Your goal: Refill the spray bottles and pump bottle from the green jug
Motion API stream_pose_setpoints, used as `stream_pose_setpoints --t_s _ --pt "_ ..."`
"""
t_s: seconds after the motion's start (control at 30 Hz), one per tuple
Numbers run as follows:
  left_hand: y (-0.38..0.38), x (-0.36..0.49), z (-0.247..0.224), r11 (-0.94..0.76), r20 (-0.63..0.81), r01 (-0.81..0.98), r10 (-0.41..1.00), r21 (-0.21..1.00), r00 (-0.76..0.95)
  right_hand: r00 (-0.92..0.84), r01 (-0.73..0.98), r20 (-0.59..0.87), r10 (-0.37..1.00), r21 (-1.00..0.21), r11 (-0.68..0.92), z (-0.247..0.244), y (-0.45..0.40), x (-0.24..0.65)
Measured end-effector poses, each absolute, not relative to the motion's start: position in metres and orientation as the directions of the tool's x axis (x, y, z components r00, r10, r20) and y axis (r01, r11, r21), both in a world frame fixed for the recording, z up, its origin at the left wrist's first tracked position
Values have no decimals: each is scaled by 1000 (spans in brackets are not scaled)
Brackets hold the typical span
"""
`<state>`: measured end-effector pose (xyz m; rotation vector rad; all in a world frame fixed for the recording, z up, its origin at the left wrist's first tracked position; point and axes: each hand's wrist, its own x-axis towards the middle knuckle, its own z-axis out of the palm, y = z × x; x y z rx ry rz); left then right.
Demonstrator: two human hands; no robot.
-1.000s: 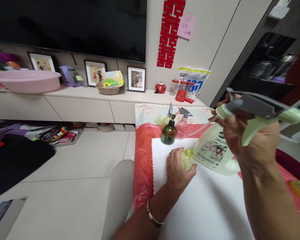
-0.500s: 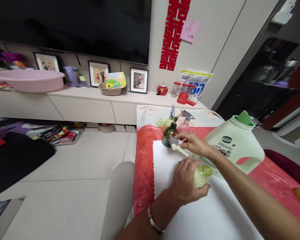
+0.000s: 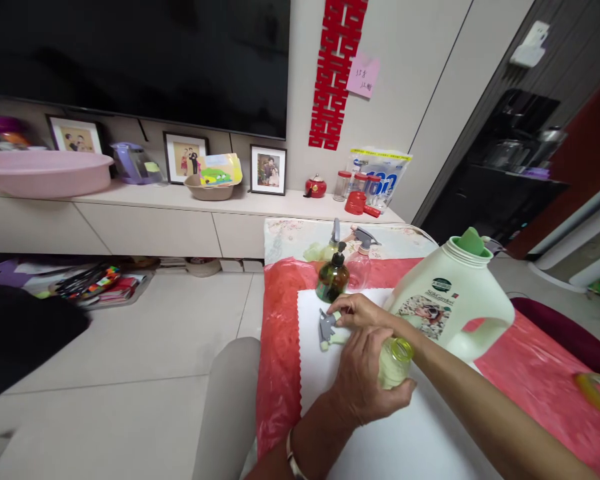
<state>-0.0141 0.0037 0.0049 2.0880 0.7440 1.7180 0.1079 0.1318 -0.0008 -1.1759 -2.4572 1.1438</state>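
Observation:
My left hand [image 3: 357, 377] is wrapped round a small pale yellow-green bottle [image 3: 393, 368]; its mouth is uncovered and tilted toward me. Reaching across above it, my right hand [image 3: 359, 311] pinches a grey and pale green trigger spray head [image 3: 327, 328] at the white mat [image 3: 313, 373]. The thumb side of this grip is partly hidden. Just behind the spray head stands a brown pump bottle [image 3: 333, 277]. A large light green jug [image 3: 443, 293] stands to the right of my hands, with a green piece in its opening.
Behind the pump bottle are a pink spray bottle [image 3: 360, 263] and another grey-topped sprayer [image 3: 335, 233]. Red plastic sheeting [image 3: 277, 333] covers the table under the mat. A cabinet [image 3: 170, 230] runs along the wall, bearing a pink basin [image 3: 45, 175], photo frames and jars.
My right hand has lowered the spray head from beside the pump bottle down to the white mat. My left hand still holds the bottle. The view has shifted slightly.

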Motion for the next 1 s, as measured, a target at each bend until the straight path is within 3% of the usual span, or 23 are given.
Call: stream_pose_setpoints --t_s 0.17,0.37,0.5,0.6,0.67,0.77,1.0 --pt "4 -16 4 -783 775 217 616 582 144 -567 501 -64 821 -818 282 23 114 116" --pt "2 -15 6 -734 717 238 677 637 166 -276 438 294 915 -809 392 98 37 125" --pt "0 -16 9 -681 666 245 730 690 154 -2 545 569 823 -689 478 123 -13 145" --pt "0 -16 9 -650 639 258 757 715 136 239 637 701 672 -635 436 120 -30 181" --pt "1 -16 8 -632 625 272 771 726 121 377 647 707 598 -663 377 112 -34 211" --pt "3 -15 6 -614 621 297 779 731 84 489 600 611 623 -754 268 98 -33 252" --pt "5 -14 3 -589 597 317 798 744 83 399 440 270 876 -895 76 67 -19 278"
